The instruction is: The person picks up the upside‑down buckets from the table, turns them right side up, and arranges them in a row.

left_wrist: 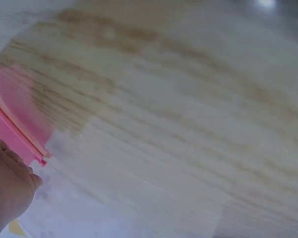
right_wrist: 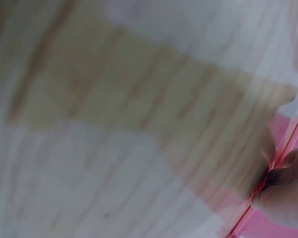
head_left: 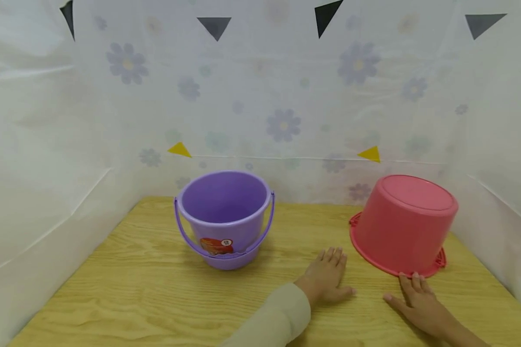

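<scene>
A red bucket (head_left: pixel 408 224) stands upside down on the right side of the table, its base facing up and its rim on the wood. My right hand (head_left: pixel 421 308) reaches to the bucket's near rim, fingers extended and fingertips touching it or right at it. Palm down, my left hand (head_left: pixel 327 279) lies over the table just left of that bucket, fingers straight and holding nothing. Upright at the centre left is a purple bucket (head_left: pixel 227 241), its handle hanging down in front. Pinkish bucket wall (left_wrist: pixel 20 119) shows beside my left hand in the left wrist view.
The wood-grain table (head_left: pixel 147 289) extends in front of both buckets. A pale flower-patterned sheet (head_left: pixel 243 96) closes off the back, and plain white sheets flank the sides. Black and yellow triangles (head_left: pixel 180 149) are stuck on the sheeting.
</scene>
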Tool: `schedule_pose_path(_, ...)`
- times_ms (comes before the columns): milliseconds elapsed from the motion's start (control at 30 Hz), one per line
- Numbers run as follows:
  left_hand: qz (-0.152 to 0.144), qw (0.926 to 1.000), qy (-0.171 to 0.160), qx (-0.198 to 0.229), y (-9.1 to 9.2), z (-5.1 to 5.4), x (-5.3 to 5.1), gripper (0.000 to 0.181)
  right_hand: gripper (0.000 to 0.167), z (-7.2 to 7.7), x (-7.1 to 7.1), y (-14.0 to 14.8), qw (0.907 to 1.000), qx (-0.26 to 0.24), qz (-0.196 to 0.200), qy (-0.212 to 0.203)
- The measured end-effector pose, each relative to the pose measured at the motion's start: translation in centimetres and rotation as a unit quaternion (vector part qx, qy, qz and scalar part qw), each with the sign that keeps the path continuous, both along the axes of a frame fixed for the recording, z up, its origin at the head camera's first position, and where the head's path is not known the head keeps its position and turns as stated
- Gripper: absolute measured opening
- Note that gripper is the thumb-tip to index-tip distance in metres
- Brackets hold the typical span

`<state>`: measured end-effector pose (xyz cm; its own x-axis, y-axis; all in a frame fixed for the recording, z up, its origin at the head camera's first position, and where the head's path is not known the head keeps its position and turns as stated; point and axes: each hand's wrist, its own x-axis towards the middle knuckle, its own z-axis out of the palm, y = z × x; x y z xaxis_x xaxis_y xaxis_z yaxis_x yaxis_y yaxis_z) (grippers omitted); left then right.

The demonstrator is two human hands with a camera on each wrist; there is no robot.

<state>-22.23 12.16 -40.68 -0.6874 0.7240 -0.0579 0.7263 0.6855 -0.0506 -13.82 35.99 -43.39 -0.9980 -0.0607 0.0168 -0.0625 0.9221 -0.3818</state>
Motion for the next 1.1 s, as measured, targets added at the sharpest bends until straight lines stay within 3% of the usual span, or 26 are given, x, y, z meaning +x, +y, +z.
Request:
schedule_pose_path(167, -0.003, 1.0, -0.001, 0.003, 0.2, -0.1, 0.0, 0.078, 0.082, -0.2, 0.2, -0.1, 0.9999, 0.014, -0.006, -0.002)
schedule_pose_path(467, -0.012, 0.9993, 0.03, -0.017, 1.1, -0.7, 0.0, 0.079, 0.082, -0.2, 0.7, -0.6, 0.9999, 0.007, -0.01, -0.006)
schedule_pose_path(733, -0.006, 0.9996, -0.001, -0.029, 1.6, -0.7, -0.2, 0.081, 0.082, 0.1, 0.9, -1.1, 0.9997, 0.003, -0.01, -0.023)
schedule_pose_path(1100, -0.011, 0.9996, 0.012, -0.023, 1.9, -0.6, -0.2, 0.08, 0.082, 0.3, 1.3, -1.9, 0.9993, -0.015, 0.002, -0.035)
